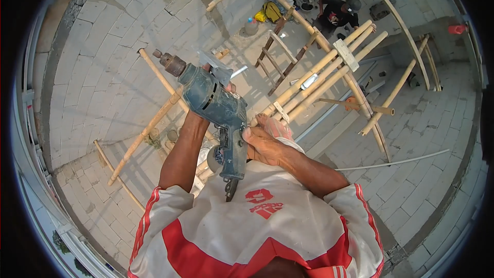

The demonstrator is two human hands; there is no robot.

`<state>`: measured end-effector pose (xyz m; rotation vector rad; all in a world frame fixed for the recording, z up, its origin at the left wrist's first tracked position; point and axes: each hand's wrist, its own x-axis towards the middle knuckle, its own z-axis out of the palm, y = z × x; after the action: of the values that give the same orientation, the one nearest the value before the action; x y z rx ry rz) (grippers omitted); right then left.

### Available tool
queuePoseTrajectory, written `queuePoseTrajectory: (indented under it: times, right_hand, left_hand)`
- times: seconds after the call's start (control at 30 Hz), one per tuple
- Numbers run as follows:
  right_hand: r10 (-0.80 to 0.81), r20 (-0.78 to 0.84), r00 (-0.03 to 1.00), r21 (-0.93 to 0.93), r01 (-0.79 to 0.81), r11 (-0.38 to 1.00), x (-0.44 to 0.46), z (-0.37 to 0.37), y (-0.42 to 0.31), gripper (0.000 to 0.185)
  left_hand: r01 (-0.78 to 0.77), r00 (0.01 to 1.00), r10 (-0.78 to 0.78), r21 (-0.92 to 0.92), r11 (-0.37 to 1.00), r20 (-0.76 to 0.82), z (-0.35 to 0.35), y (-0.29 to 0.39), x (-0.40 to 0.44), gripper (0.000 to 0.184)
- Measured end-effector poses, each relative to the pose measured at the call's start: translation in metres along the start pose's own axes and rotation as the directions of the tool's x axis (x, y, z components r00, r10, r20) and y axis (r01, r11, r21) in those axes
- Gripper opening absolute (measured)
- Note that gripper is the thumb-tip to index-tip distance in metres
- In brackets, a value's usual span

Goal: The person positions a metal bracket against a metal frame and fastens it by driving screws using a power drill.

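Observation:
A dark green power drill (213,95) with a worn metal chuck is raised in front of my chest, its chuck toward the upper left. My left hand (231,88) is wrapped round the drill's front body from behind, mostly hidden by it. A grey angular piece (220,70) shows beside those fingers; I cannot tell what it is. My right hand (263,145) closes on the drill's rear handle, thumb against its side. The cord end (231,189) hangs down over my white and red shirt (226,221).
Bamboo scaffold poles (321,77) cross below, with a small board (346,55) lying on them. A wooden trestle (280,62) stands on the floor. A person in a dark shirt (337,16) is beyond, near a yellow bag (271,12). Block walls (103,56) surround the space.

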<state>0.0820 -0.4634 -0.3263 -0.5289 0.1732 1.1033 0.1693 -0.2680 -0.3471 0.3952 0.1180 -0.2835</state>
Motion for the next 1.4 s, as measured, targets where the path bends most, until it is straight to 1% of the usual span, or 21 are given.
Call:
queuePoseTrajectory:
  times: [0.03, 0.13, 0.17, 0.2, 0.3, 0.37, 0.4, 0.43, 0.57, 0.67, 0.73, 0.83, 0.93, 1.03, 1.1, 1.13, 1.17, 1.23, 1.27, 1.3, 1.4]
  right_hand:
    - [0.011, 0.091, 0.996, -0.082, -0.004, 0.997, -0.001, -0.019, -0.003, 0.052]
    - [-0.115, -0.214, 0.97, -0.612, -0.041, 0.79, -0.019, -0.036, -0.048, 0.029]
    - [-0.215, -0.301, 0.929, -0.71, -0.068, 0.701, -0.021, -0.046, -0.051, 0.021]
    - [-0.205, -0.306, 0.93, -0.704, -0.076, 0.706, -0.022, -0.052, -0.052, 0.021]
    - [-0.132, -0.057, 0.99, -0.963, -0.02, 0.269, -0.018, -0.065, -0.053, 0.019]
    - [-0.124, 0.044, 0.991, -0.979, 0.067, 0.19, -0.005, -0.072, -0.041, 0.02]
    - [-0.121, 0.138, 0.983, -0.982, 0.152, 0.113, 0.004, -0.072, -0.034, 0.021]
    - [-0.045, 0.099, 0.994, -0.94, 0.109, 0.323, 0.012, -0.059, -0.033, 0.012]
    - [0.092, 0.256, 0.962, -0.908, 0.206, 0.366, 0.051, -0.033, -0.012, 0.02]
    - [0.119, 0.376, 0.919, -0.926, 0.367, 0.092, 0.069, -0.02, 0.001, 0.022]
    - [0.131, 0.442, 0.887, -0.875, 0.459, -0.156, 0.075, -0.012, 0.011, 0.024]
    - [0.199, 0.475, 0.857, -0.722, 0.509, -0.468, 0.074, 0.004, 0.018, 0.027]
    - [0.281, 0.4, 0.872, -0.639, 0.485, -0.596, 0.065, 0.009, 0.041, 0.031]
    - [0.064, 0.59, 0.805, -0.624, 0.505, -0.596, 0.072, -0.002, 0.066, 0.025]
    - [0.309, 0.731, 0.609, -0.254, 0.662, -0.705, 0.062, 0.022, 0.044, 0.019]
    - [0.316, 0.731, 0.605, -0.242, 0.663, -0.708, 0.065, 0.014, 0.052, 0.019]
    - [0.297, 0.65, 0.699, -0.624, 0.715, -0.316, 0.07, 0.006, 0.06, 0.019]
    - [0.337, 0.552, 0.762, -0.83, 0.54, 0.14, 0.071, -0.001, 0.065, 0.018]
    - [0.341, 0.626, 0.702, -0.612, 0.712, -0.343, 0.063, 0.018, 0.054, 0.018]
    - [0.388, 0.674, 0.629, -0.206, 0.664, -0.718, 0.059, 0.029, 0.048, 0.019]
    - [0.38, 0.719, 0.582, -0.218, 0.708, -0.672, 0.056, 0.02, 0.053, 0.021]
  left_hand:
    - [-0.037, 0.997, 0.043, -0.088, 0.995, 0.057, 0.007, -0.001, -0.006, 0.036]
    - [-0.138, 0.987, 0.15, -0.192, 0.972, 0.05, 0.011, 0.004, -0.025, 0.039]
    - [-0.15, 0.97, 0.141, 0.029, 0.988, 0.2, -0.002, 0.016, -0.029, 0.022]
    - [-0.148, 0.972, 0.141, 0.027, 0.989, 0.188, -0.012, 0.023, -0.036, 0.022]
    - [-0.231, 0.973, 0.226, 0.152, 0.961, 0.048, -0.001, 0.037, -0.052, 0.025]
    - [-0.226, 0.974, 0.226, 0.225, 0.948, 0.027, -0.009, 0.041, -0.055, 0.026]
    - [-0.209, 0.976, 0.215, 0.293, 0.933, 0.011, -0.012, 0.045, -0.059, 0.027]
    - [-0.22, 0.973, 0.231, 0.302, 0.928, -0.002, -0.008, 0.046, -0.063, 0.027]
    - [-0.196, 0.973, 0.213, 0.167, 0.966, -0.086, 0.011, 0.035, -0.074, 0.032]
    - [-0.22, 0.953, 0.279, 0.359, 0.907, -0.121, -0.008, 0.031, -0.076, 0.035]
    - [-0.044, 0.843, 0.137, 0.187, 0.981, -0.52, -0.023, 0.032, -0.075, 0.026]
    - [-0.111, 0.713, 0.283, 0.296, 0.949, -0.641, -0.007, 0.029, -0.066, 0.023]
    - [-0.065, 0.749, 0.165, 0.176, 0.982, -0.642, -0.01, 0.029, -0.066, 0.02]
    - [-0.029, 0.75, 0.138, 0.177, 0.984, -0.647, 0.019, 0.029, -0.065, 0.018]
    - [0.017, 0.769, 0.08, 0.145, 0.989, -0.634, 0.01, 0.028, -0.065, 0.019]
    - [0.006, 0.773, 0.088, 0.147, 0.989, -0.628, 0.007, 0.027, -0.066, 0.019]
    - [0.016, 0.783, 0.058, 0.114, 0.993, -0.619, 0.005, 0.027, -0.066, 0.019]
    - [0.017, 0.801, 0.041, 0.092, 0.996, -0.597, 0.013, 0.029, -0.064, 0.02]
    - [0.065, 0.781, 0.022, 0.117, 0.991, -0.624, 0.026, 0.033, -0.063, 0.02]
    - [0.113, 0.756, 0.006, 0.14, 0.984, -0.655, 0.034, 0.034, -0.064, 0.021]
    - [0.051, 0.766, 0.023, 0.097, 0.994, -0.643, 0.031, 0.032, -0.065, 0.022]
